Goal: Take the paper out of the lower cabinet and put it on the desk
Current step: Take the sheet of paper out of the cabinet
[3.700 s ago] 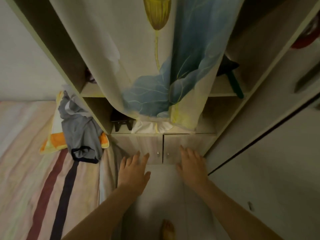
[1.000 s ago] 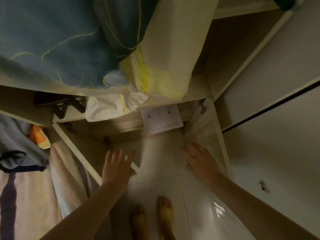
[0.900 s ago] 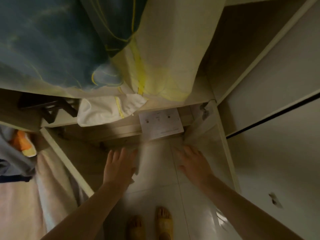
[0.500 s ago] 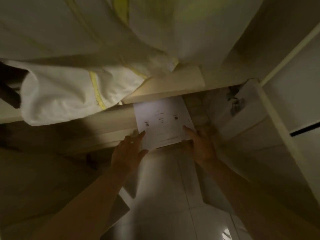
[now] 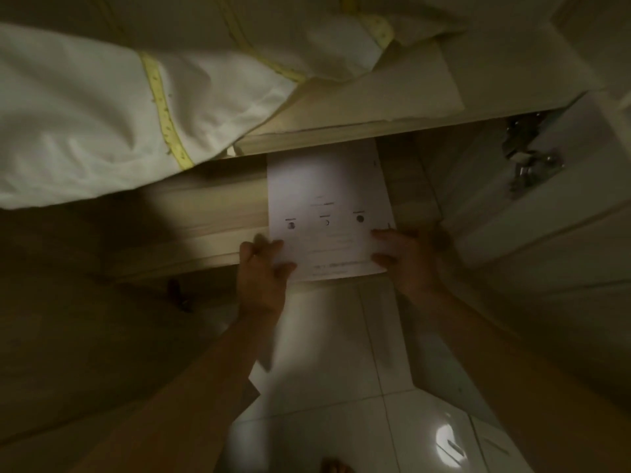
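A white printed sheet of paper [image 5: 327,206] lies on the floor of the open lower cabinet [image 5: 205,213], its near edge reaching the cabinet's front lip. My left hand [image 5: 264,268] pinches the paper's near left corner, thumb on top. My right hand [image 5: 406,257] grips the near right corner in the same way. The sheet's far end runs under the shelf above. Both cabinet doors stand swung open.
A white cloth with yellow trim [image 5: 102,121] hangs over the shelf edge above the cabinet. The right door [image 5: 546,227] shows its metal hinge [image 5: 527,165]. The left door [image 5: 85,336] lies in shadow. Glossy white floor tiles [image 5: 341,387] lie below.
Both doors were pulled open, my head came down close, and my hands reached in. Since half a second ago the fingers have closed on the paper's near corners.
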